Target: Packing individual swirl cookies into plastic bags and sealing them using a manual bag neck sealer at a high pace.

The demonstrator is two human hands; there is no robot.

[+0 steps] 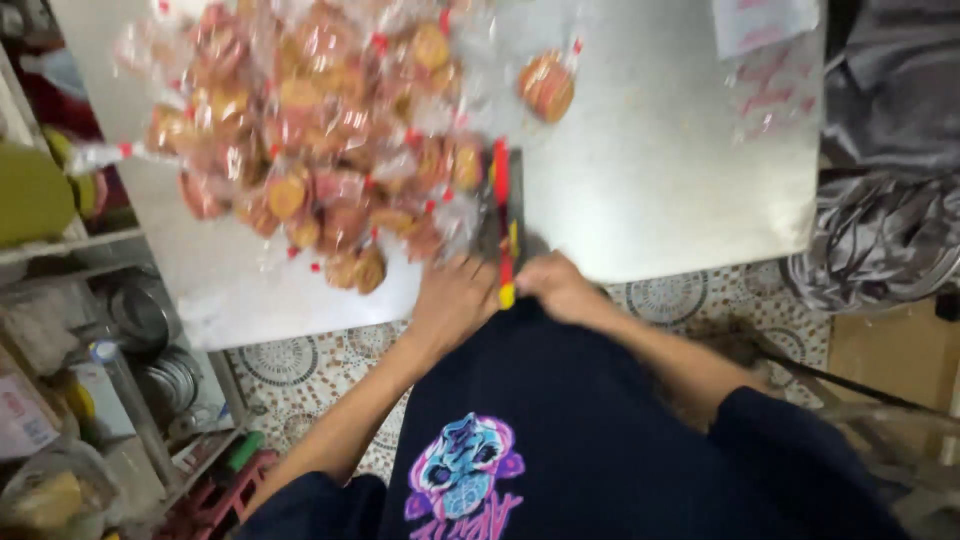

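A big heap of clear bags of round brown cookies (320, 130), each tied with a red band, lies on a white metal table (660, 170). A red and yellow bar-shaped tool (503, 215) stands at the table's near edge. My left hand (452, 298) is at the left of its lower end, by the nearest bags. My right hand (562, 285) is closed at the right of it. The picture is blurred, so the grip of each hand is unclear. One bag of cookies (547, 85) lies apart to the right of the heap.
A shelf unit (110, 330) with metal bowls, jars and packets stands at the left. Grey crumpled cloth or plastic (880, 235) lies at the right, by a cardboard surface (895, 350). Papers (765, 25) lie at the table's far right corner. The floor is patterned tile (300, 370).
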